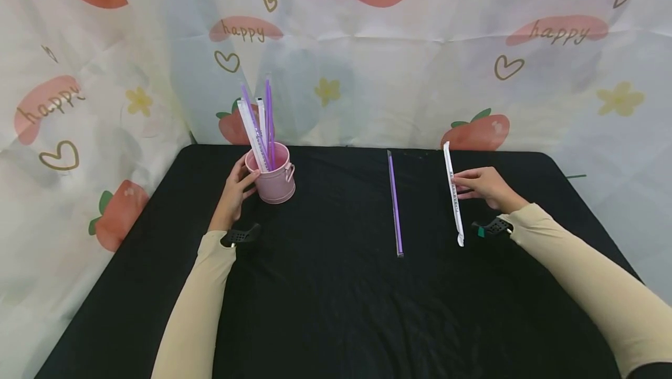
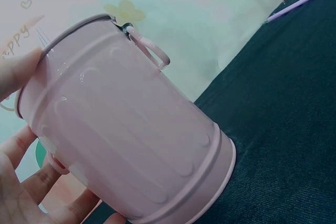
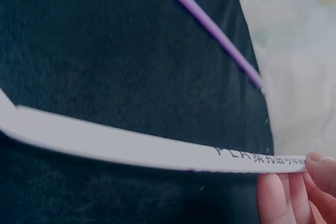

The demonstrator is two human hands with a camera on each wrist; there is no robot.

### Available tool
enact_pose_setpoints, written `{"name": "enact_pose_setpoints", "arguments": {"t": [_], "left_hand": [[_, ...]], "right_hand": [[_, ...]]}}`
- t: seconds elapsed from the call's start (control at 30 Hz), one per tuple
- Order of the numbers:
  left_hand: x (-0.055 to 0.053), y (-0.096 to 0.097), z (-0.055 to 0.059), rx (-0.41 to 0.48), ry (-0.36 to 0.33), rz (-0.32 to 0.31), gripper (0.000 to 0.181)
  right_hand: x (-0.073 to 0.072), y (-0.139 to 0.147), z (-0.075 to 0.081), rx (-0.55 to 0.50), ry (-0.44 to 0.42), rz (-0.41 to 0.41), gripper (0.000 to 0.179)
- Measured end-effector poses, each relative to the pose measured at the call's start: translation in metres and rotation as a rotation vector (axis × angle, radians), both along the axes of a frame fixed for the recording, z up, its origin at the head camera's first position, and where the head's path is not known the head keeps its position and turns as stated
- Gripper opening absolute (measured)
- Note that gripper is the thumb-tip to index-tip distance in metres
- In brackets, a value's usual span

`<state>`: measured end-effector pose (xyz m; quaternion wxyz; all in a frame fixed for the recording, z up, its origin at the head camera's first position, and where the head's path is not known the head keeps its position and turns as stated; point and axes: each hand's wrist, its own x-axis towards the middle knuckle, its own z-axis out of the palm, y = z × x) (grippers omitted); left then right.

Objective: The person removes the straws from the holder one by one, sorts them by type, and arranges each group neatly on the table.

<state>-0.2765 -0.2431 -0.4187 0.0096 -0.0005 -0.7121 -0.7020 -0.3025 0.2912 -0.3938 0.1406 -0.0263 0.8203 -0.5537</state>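
Observation:
My left hand (image 1: 234,192) grips a pink metal bucket (image 1: 277,185) by its left side, thumb near the rim and fingers around the wall. In the left wrist view the bucket (image 2: 126,124) looks tilted, with small loop handles on its sides. Several wrapped straws (image 1: 269,122), white and purple, lean upright inside it. On the right, my right hand (image 1: 485,185) pinches a white paper-wrapped straw (image 1: 454,192) between thumb and fingers. Dark printed lettering runs along this wrapper (image 3: 131,142). A purple straw (image 1: 395,204) in a clear sleeve lies on the cloth between the hands.
A black cloth (image 1: 325,297) covers the table. Behind and to the left hangs a pale curtain (image 1: 378,87) printed with fruit, hearts and the word "happy". Dark straps (image 1: 496,227) sit on both wrists.

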Motion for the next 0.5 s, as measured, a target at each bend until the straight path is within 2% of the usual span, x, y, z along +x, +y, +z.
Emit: {"name": "enact_pose_setpoints", "arguments": {"t": [0.23,0.5], "left_hand": [[0.0,0.001,0.0,0.019,-0.007,0.002,0.06],[0.0,0.001,0.0,0.016,0.001,0.003,0.06]], "right_hand": [[-0.004,0.001,-0.015,0.008,-0.061,0.005,0.043],[-0.003,-0.003,-0.027,0.057,-0.057,-0.008,0.046]]}}
